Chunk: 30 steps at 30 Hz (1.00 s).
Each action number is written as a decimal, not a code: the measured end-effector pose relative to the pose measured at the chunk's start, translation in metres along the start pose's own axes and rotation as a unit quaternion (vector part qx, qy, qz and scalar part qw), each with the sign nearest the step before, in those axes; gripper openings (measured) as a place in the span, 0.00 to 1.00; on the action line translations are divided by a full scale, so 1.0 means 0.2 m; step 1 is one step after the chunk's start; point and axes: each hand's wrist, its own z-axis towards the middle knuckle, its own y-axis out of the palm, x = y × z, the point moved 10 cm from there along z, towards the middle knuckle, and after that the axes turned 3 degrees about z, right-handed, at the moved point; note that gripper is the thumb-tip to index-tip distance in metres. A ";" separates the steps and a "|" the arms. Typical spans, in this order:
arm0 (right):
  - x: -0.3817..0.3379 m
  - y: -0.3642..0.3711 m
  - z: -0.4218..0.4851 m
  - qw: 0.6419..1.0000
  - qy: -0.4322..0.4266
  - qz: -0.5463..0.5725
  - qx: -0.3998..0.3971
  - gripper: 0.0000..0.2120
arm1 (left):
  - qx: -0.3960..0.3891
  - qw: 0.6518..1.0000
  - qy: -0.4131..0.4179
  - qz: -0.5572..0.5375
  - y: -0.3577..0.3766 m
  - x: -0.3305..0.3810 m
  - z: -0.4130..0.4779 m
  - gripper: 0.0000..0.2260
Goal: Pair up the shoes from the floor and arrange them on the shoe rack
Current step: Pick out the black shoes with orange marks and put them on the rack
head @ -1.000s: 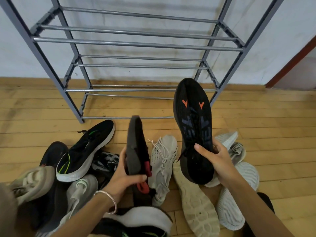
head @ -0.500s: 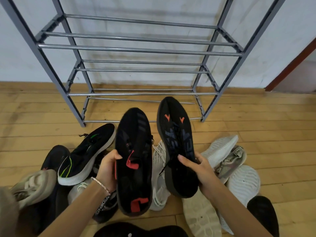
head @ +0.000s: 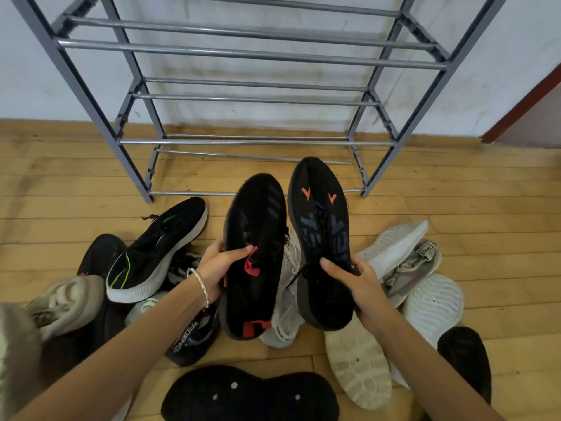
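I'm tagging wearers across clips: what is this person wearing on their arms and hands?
Both forearms are bare: no sleeves in view, no gloves. A thin silver bracelet circles the wrist of the left hand; the right hand and its wrist wear nothing visible.

Top of shoe rack (head: 249,54) is cut off, dark shoe (head: 249,396) clipped by btm edge, & I can't make out blurry grey thing (head: 15,354) at left edge.

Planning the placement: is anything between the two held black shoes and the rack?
Nothing visible. The left hand grips one black shoe, the right hand the other shoe; only bare floor lies before the rack.
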 end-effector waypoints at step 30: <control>0.02 -0.03 -0.06 1.000 -0.016 -0.013 -0.007 0.19 | 0.152 0.717 0.273 0.623 0.12 0.03 0.01 0.29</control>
